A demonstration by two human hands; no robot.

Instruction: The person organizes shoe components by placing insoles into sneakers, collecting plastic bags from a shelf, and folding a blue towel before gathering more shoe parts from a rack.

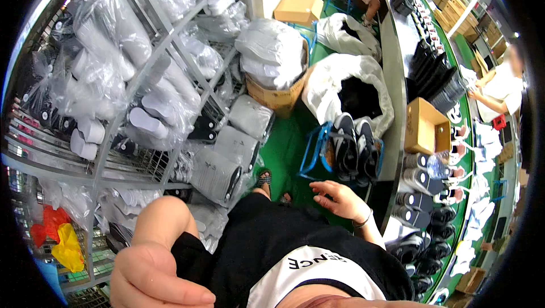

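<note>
The right hand [336, 197] hangs with its fingers spread apart and empty, palm down, a thin bracelet at the wrist, above the green floor [284, 149] and just short of the blue wire basket [318, 149] that stands beside the person's sandalled foot. In that basket lie a few black sports shoes with white soles [352, 149], stacked on their sides, and they are the nearest thing to the fingertips, near but not touching. The left hand [153, 277] is close under the camera at the lower edge, curled loosely with the thumb laid across; whether it holds anything I cannot tell, since the palm is turned away

To reach well from here, I judge it best to bring the open hand down over one shoe, take it by the upper and lift it straight up, so the others do not spill out of the basket

Just right of the basket runs the grey edge of a long conveyor table [392, 81], with an open brown cardboard box [423, 126] and rows of dark shoes on it. Behind the basket slumps a white sack with black contents [335, 81]. To the left a grey metal rack [164, 52] carries clear plastic bags of white soles. A co-worker in a pale top [502, 89] stands at the far side of the table
</note>
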